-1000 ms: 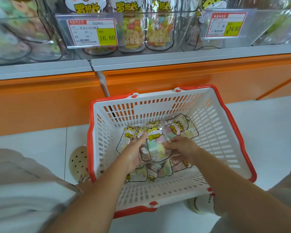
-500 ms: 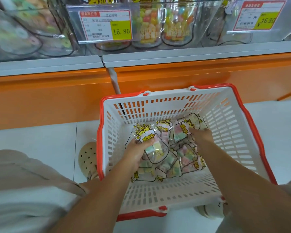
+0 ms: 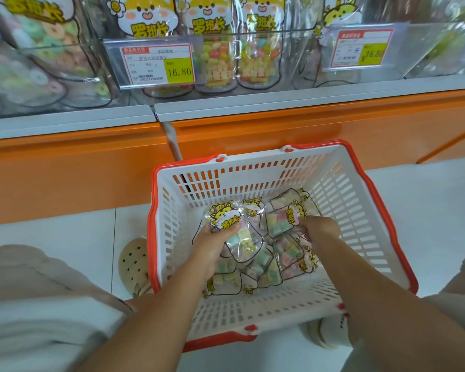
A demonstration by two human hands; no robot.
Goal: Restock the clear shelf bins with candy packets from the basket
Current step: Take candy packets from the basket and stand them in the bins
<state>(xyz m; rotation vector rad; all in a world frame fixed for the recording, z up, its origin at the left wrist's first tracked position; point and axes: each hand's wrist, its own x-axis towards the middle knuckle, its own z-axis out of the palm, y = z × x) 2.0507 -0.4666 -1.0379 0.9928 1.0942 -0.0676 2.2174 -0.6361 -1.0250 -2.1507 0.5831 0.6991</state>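
In the head view, the white basket [image 3: 346,200] with its red rim stood on the pale floor [image 3: 427,210], just in front of the orange shelf base. Both hands reached down into it.

The left hand [image 3: 210,245] held a candy packet [image 3: 239,237] raised above the rest. Its fingers [image 3: 207,226] were curled round the packet's upper left edge, and the thumb pressed on the printed yellow label.

The right hand [image 3: 321,229] lay on a second packet [image 3: 279,221] near the basket's far wall. Its fingers [image 3: 304,218] were bent downward onto the packet's right edge; whether they had closed fully round it could not be told.

More packets lay in a loose pile [image 3: 287,259] on the basket's bottom, under and between the two hands.

Above, the clear shelf bins [image 3: 253,36] held upright candy packets behind a price tag [image 3: 156,64] reading 16.80.
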